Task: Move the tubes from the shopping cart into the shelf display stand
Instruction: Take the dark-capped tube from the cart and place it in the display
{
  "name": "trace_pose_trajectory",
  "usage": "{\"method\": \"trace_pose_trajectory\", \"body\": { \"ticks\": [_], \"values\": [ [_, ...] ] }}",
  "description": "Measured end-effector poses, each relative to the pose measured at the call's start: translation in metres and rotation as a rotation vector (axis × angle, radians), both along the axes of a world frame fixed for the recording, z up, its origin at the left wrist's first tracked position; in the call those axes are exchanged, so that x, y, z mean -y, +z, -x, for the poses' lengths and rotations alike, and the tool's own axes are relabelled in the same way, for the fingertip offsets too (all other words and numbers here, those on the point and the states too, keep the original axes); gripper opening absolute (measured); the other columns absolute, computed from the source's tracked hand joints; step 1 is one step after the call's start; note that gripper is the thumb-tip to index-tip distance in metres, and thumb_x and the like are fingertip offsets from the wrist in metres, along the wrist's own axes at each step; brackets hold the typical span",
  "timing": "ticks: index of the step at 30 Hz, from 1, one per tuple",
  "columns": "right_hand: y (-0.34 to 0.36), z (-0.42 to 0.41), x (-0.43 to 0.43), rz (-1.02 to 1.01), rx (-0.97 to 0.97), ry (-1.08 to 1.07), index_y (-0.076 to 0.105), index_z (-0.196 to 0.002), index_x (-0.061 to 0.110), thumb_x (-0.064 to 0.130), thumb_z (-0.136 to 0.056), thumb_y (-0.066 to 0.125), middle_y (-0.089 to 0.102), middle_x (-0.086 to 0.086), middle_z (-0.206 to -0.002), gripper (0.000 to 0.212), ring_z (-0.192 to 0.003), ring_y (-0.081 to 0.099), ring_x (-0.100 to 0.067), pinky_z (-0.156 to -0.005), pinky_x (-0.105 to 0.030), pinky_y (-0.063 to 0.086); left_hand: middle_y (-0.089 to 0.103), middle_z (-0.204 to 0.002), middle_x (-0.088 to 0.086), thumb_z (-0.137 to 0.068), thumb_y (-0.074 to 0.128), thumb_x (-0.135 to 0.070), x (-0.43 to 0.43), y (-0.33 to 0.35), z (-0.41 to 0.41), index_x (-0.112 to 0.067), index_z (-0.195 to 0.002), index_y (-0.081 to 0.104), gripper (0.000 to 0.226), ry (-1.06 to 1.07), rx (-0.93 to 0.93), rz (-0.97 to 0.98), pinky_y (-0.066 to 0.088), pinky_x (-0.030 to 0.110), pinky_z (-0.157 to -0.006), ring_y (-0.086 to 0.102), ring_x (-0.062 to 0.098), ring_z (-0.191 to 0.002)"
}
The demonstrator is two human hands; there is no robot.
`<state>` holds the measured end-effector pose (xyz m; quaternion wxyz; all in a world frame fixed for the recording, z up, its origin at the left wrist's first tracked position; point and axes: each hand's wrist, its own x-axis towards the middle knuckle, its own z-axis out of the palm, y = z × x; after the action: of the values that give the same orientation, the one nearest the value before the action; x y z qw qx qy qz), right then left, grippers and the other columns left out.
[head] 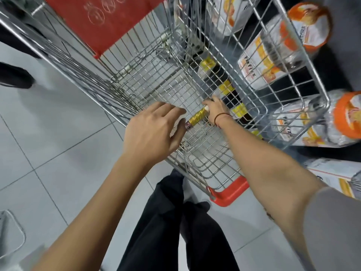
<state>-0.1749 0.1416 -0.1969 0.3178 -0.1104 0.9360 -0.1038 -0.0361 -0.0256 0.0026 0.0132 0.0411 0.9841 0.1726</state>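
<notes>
A gold tube (pixel 196 117) with a dark end lies low inside the wire shopping cart (pixel 136 79). My right hand (pixel 214 110) reaches down into the cart and grips the tube's pale far end. My left hand (pixel 152 130) hovers over the cart's near rim beside the tube's dark end, fingers apart, holding nothing. The cart's floor around the tube looks bare.
A red child-seat flap (pixel 105 18) stands at the cart's far end, and a red corner bumper (pixel 228 194) sits near my dark trousers. Shelves with orange-lidded jars (pixel 310 26) and yellow price tags (pixel 226 88) run along the right. Grey floor tiles lie to the left.
</notes>
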Motion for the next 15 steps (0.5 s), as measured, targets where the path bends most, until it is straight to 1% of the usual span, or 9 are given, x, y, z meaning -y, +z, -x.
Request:
{"method": "trace_pose_trajectory", "body": {
  "ticks": [2, 3, 5, 7, 10, 13, 15],
  "values": [
    [0.0, 0.004, 0.001, -0.003, -0.003, -0.011, 0.053, -0.128, 0.021, 0.0, -0.077, 0.067, 0.041, -0.012, -0.141, 0.057, -0.119, 0.045, -0.031, -0.096, -0.046, 0.047, 0.071, -0.093, 0.002, -0.09, 0.046, -0.029, -0.001, 0.001, 0.0, -0.016, -0.103, 0.064, 0.025, 0.009, -0.02, -0.009, 0.05, 0.031, -0.061, 0.063, 0.024, -0.092],
    [0.002, 0.004, 0.002, -0.015, -0.002, 0.004, 0.054, -0.127, 0.021, 0.004, -0.077, 0.068, 0.042, -0.013, -0.138, 0.054, -0.118, 0.046, -0.031, -0.094, -0.045, 0.047, 0.071, -0.094, 0.002, -0.09, 0.046, -0.029, -0.001, 0.001, 0.0, -0.017, -0.103, 0.064, 0.025, 0.013, -0.02, -0.012, 0.05, 0.032, -0.06, 0.063, 0.023, -0.093],
    [0.012, 0.003, 0.003, -0.046, 0.006, 0.06, 0.056, -0.124, 0.021, 0.007, -0.078, 0.069, 0.045, -0.013, -0.131, 0.05, -0.114, 0.047, -0.029, -0.084, -0.041, 0.049, 0.072, -0.094, 0.002, -0.09, 0.046, -0.031, -0.001, 0.001, 0.0, -0.017, -0.104, 0.063, 0.026, 0.02, -0.019, -0.014, 0.049, 0.031, -0.059, 0.063, 0.023, -0.094],
    [0.022, 0.0, 0.0, -0.078, 0.014, 0.098, 0.058, -0.121, 0.017, 0.005, -0.08, 0.067, 0.049, -0.015, -0.126, 0.044, -0.11, 0.048, -0.028, -0.079, -0.038, 0.051, 0.072, -0.092, 0.002, -0.089, 0.046, -0.031, -0.002, 0.002, 0.0, -0.017, -0.106, 0.062, 0.027, 0.022, -0.021, -0.004, 0.048, 0.029, -0.058, 0.064, 0.024, -0.094],
    [0.043, -0.004, -0.008, -0.125, 0.081, 0.121, 0.059, -0.119, 0.011, 0.003, -0.082, 0.066, 0.06, -0.017, -0.116, 0.038, -0.092, 0.057, -0.027, -0.075, -0.032, 0.05, 0.072, -0.094, 0.003, -0.09, 0.046, -0.032, -0.001, 0.003, 0.001, -0.017, -0.109, 0.06, 0.028, 0.017, -0.002, 0.012, 0.049, 0.031, -0.057, 0.063, 0.024, -0.096],
    [0.072, -0.01, -0.014, -0.043, 0.195, 0.036, 0.057, -0.122, 0.009, 0.008, -0.082, 0.067, 0.062, -0.017, -0.116, 0.041, -0.099, 0.062, -0.03, -0.079, -0.031, 0.051, 0.073, -0.097, 0.004, -0.089, 0.048, -0.032, -0.001, 0.002, 0.001, -0.017, -0.11, 0.06, 0.028, 0.003, 0.006, 0.015, 0.05, 0.033, -0.057, 0.063, 0.025, -0.096],
    [0.093, -0.015, -0.017, 0.043, 0.186, -0.063, 0.059, -0.121, 0.009, 0.011, -0.082, 0.068, 0.059, -0.018, -0.119, 0.04, -0.1, 0.06, -0.03, -0.079, -0.03, 0.05, 0.073, -0.097, 0.003, -0.089, 0.049, -0.032, -0.001, 0.001, 0.002, -0.018, -0.109, 0.061, 0.027, 0.0, -0.001, 0.021, 0.049, 0.03, -0.054, 0.064, 0.024, -0.094]
  ]
}}
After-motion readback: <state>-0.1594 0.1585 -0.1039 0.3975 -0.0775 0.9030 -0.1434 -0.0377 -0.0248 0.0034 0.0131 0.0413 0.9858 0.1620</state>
